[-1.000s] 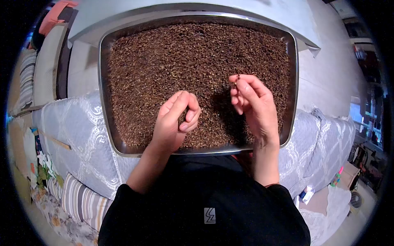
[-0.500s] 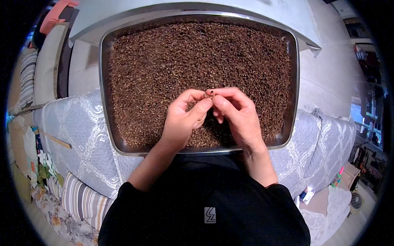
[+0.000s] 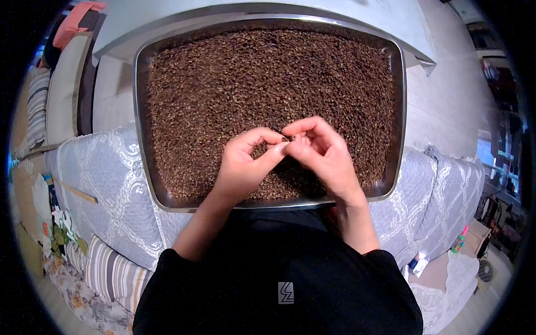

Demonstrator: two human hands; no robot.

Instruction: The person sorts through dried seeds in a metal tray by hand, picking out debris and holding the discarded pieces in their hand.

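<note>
A large metal tray (image 3: 401,111) is filled with small reddish-brown dried husks (image 3: 268,72) that look like Sichuan peppercorns. Over its near half, my left hand (image 3: 245,163) is closed in a pinch, thumb and forefinger on a tiny dark peppercorn (image 3: 284,139). My right hand (image 3: 326,153) meets it from the other side, its thumb and forefinger also pinched at the same spot. The fingertips of both hands touch or nearly touch. Whether the right fingers grip the same peppercorn or another bit is too small to tell.
A pale table (image 3: 357,14) edges the tray's far side. Grey-blue patterned sofa covers (image 3: 100,178) lie on both sides of me. A striped cushion (image 3: 111,273) sits at the lower left. Small items, among them a white packet (image 3: 421,265), rest at the lower right.
The pinched fingers have shifted: the left fingertips sit slightly lower and the right fingers are raised and more curled. The dark bit has turned lower between the fingertips.
</note>
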